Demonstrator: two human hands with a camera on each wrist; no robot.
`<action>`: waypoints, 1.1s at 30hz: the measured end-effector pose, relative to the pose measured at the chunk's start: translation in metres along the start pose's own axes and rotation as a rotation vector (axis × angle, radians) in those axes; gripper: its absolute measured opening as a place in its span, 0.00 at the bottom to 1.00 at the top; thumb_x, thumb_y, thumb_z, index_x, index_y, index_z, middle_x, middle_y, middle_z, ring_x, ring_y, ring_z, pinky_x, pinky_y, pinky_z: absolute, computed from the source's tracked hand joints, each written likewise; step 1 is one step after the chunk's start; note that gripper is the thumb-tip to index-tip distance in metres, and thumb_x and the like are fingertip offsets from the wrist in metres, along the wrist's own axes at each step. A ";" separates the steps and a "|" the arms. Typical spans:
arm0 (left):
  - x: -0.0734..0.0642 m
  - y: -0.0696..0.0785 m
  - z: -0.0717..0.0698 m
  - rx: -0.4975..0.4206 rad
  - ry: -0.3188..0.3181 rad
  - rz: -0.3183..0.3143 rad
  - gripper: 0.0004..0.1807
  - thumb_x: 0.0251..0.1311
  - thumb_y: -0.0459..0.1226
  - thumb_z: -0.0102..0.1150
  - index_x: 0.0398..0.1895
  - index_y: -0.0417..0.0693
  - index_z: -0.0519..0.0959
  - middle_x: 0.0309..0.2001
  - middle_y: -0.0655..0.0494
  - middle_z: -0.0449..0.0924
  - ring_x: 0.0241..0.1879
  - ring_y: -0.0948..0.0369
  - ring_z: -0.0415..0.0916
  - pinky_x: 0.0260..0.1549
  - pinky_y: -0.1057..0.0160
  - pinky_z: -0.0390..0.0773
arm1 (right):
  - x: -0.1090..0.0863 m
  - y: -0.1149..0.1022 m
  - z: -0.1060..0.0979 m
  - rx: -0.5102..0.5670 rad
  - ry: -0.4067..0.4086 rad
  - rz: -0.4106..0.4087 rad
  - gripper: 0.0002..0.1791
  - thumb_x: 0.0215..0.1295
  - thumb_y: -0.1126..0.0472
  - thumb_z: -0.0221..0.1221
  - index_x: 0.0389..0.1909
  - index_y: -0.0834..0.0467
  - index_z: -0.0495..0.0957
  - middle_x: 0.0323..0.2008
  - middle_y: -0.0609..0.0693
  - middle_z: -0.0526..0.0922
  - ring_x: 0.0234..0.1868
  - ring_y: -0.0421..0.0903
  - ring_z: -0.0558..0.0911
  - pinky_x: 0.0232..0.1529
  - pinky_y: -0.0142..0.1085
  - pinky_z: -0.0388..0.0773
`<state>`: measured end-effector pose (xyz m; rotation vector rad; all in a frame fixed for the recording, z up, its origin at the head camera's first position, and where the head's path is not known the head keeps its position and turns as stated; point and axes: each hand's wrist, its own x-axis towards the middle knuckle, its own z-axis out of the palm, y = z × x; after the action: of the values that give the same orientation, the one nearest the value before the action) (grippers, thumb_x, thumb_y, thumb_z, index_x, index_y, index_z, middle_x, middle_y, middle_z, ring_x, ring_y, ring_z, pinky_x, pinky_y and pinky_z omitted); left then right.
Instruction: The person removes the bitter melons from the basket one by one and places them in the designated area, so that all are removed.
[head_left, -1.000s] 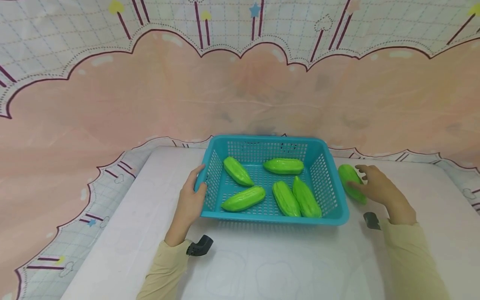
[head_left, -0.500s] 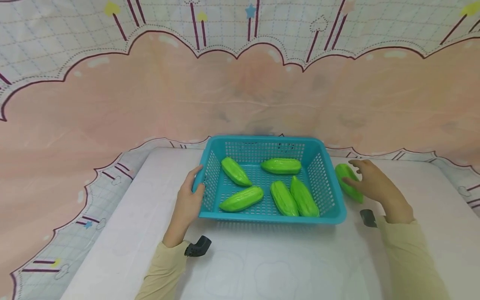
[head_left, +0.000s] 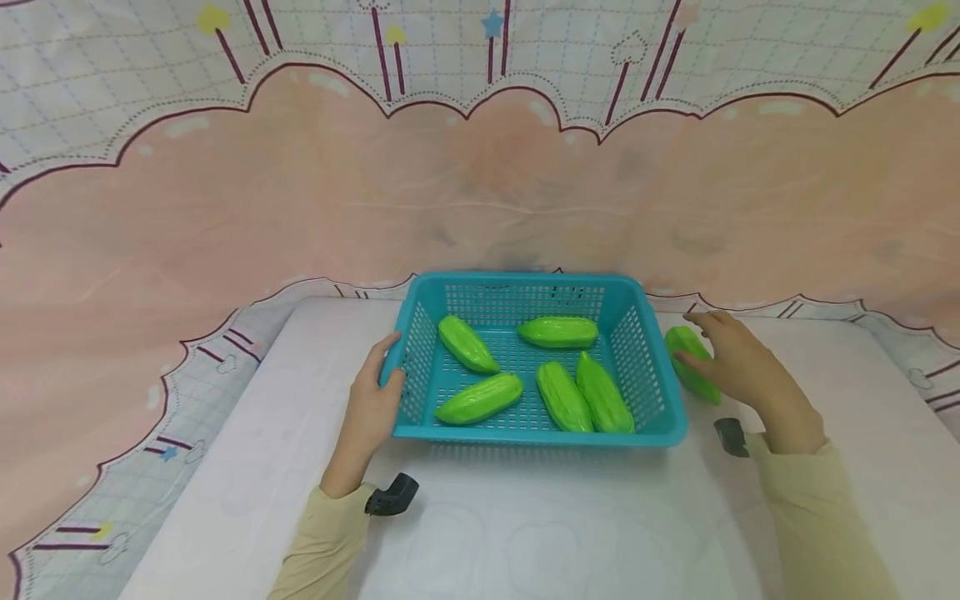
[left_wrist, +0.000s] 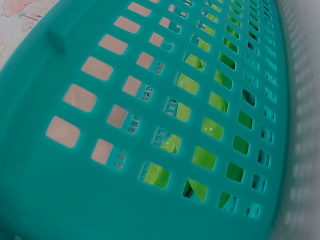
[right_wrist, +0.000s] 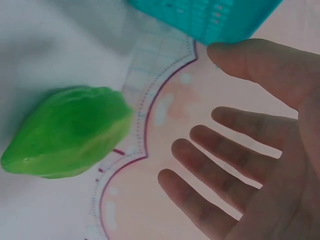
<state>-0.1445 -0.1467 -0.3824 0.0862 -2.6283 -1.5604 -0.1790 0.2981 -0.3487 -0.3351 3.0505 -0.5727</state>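
A teal perforated plastic basket (head_left: 517, 438) stands on the white table, with several glossy green ridged gourds (head_left: 558, 332) lying loose inside. My left hand (head_left: 371, 408) grips its left rim, thumb and index finger at the edge. The left wrist view is filled by the basket's side wall (left_wrist: 65, 195), green showing through the holes; the fingers are hidden there. Outside the right wall lies one more green ridged gourd (head_left: 697, 386), tapered at one end. Over it hovers my right hand (head_left: 738, 367), fingers spread. In the right wrist view, that gourd (right_wrist: 70, 132) sits apart from the fingers.
Behind the basket hangs a peach cloth backdrop (head_left: 495, 192) with cloud outlines, its lower edge meeting the back of the table (head_left: 540, 517). Small black devices (head_left: 393, 495) are worn at both wrists, over the beige cuffs.
My right hand has moved slightly left and farther over the gourd beside the basket. The left hand keeps its place on the rim. The whole head view has shifted a little.
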 end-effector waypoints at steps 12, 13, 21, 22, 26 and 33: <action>0.003 -0.005 0.002 -0.004 -0.009 -0.017 0.29 0.74 0.37 0.38 0.77 0.56 0.57 0.75 0.44 0.59 0.62 0.44 0.70 0.53 0.39 0.74 | -0.004 -0.024 -0.012 -0.033 -0.015 0.019 0.38 0.69 0.54 0.59 0.71 0.69 0.58 0.70 0.76 0.54 0.70 0.75 0.53 0.63 0.71 0.55; 0.004 -0.005 0.002 -0.003 -0.010 -0.017 0.29 0.74 0.37 0.38 0.77 0.56 0.57 0.75 0.44 0.59 0.62 0.44 0.70 0.53 0.39 0.74 | -0.004 -0.025 -0.013 -0.037 -0.016 0.019 0.38 0.69 0.54 0.59 0.72 0.69 0.58 0.71 0.76 0.53 0.70 0.75 0.53 0.63 0.71 0.55; 0.004 -0.003 0.002 -0.005 -0.012 -0.013 0.29 0.74 0.37 0.39 0.77 0.56 0.57 0.74 0.43 0.60 0.59 0.44 0.71 0.51 0.41 0.75 | -0.003 -0.038 -0.019 -0.069 0.035 -0.046 0.35 0.69 0.57 0.58 0.70 0.69 0.60 0.67 0.71 0.62 0.67 0.71 0.61 0.61 0.69 0.61; 0.004 -0.003 0.002 -0.005 -0.012 -0.012 0.29 0.74 0.37 0.39 0.77 0.56 0.57 0.74 0.43 0.60 0.59 0.44 0.72 0.51 0.41 0.76 | -0.002 -0.040 -0.020 -0.074 0.032 -0.051 0.35 0.69 0.57 0.59 0.70 0.69 0.60 0.66 0.71 0.62 0.66 0.71 0.61 0.61 0.68 0.61; 0.004 -0.002 0.002 -0.002 -0.013 -0.015 0.29 0.74 0.37 0.38 0.77 0.56 0.57 0.74 0.43 0.60 0.60 0.44 0.71 0.52 0.40 0.75 | 0.002 -0.047 -0.021 -0.089 0.020 -0.063 0.35 0.68 0.57 0.60 0.70 0.69 0.61 0.66 0.70 0.63 0.66 0.70 0.62 0.61 0.67 0.63; 0.003 -0.001 0.000 -0.003 -0.013 -0.024 0.29 0.74 0.37 0.39 0.77 0.55 0.56 0.74 0.42 0.59 0.63 0.43 0.69 0.54 0.39 0.73 | 0.007 -0.058 -0.024 -0.095 0.040 -0.123 0.34 0.67 0.59 0.61 0.70 0.68 0.63 0.66 0.68 0.65 0.67 0.67 0.64 0.62 0.65 0.65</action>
<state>-0.1476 -0.1474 -0.3836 0.1079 -2.6440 -1.5770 -0.1749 0.2522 -0.3051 -0.5230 3.1184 -0.4450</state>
